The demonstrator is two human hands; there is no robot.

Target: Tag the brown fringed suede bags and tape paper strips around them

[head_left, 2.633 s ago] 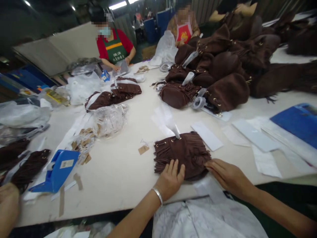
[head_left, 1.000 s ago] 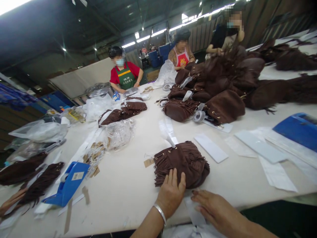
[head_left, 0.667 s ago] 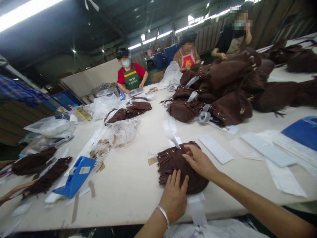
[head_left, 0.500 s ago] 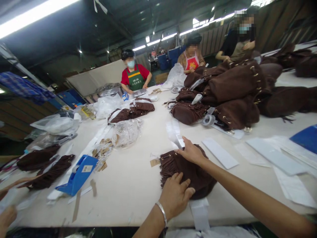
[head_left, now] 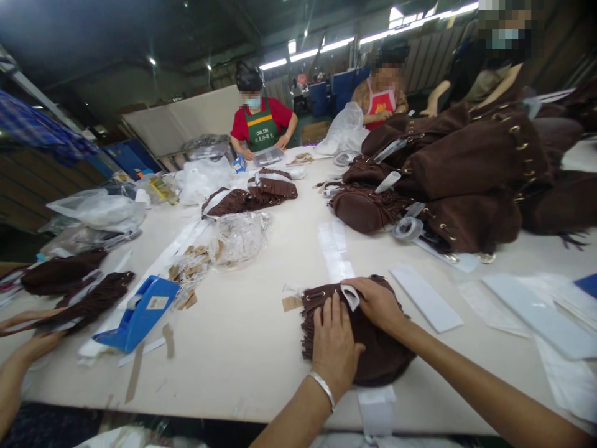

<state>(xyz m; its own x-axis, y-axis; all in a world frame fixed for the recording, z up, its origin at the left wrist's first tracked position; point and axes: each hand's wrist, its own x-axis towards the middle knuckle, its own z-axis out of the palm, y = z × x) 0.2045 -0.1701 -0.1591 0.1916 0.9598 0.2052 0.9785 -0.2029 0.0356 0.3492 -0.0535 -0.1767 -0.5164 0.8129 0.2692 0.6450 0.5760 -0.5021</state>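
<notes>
A brown fringed suede bag (head_left: 373,348) lies flat on the white table (head_left: 242,330) in front of me. My left hand (head_left: 333,342) rests flat on its middle, fingers stretched out together. My right hand (head_left: 380,303) sits at the bag's top edge, fingers pinched on the end of a white paper strip (head_left: 338,255) that runs away across the table. A small brown paper tag (head_left: 291,303) hangs at the bag's left corner.
A heap of brown bags (head_left: 466,168) fills the right back. A blue tape dispenser (head_left: 137,314) and loose tags (head_left: 191,274) lie left. White paper strips (head_left: 426,298) lie right. Three people work at the far side; another person's hand (head_left: 37,345) shows at left.
My right hand went from the table's near edge up to the bag's top and took the white strip. My left hand slid up the bag. The view tilted up.
</notes>
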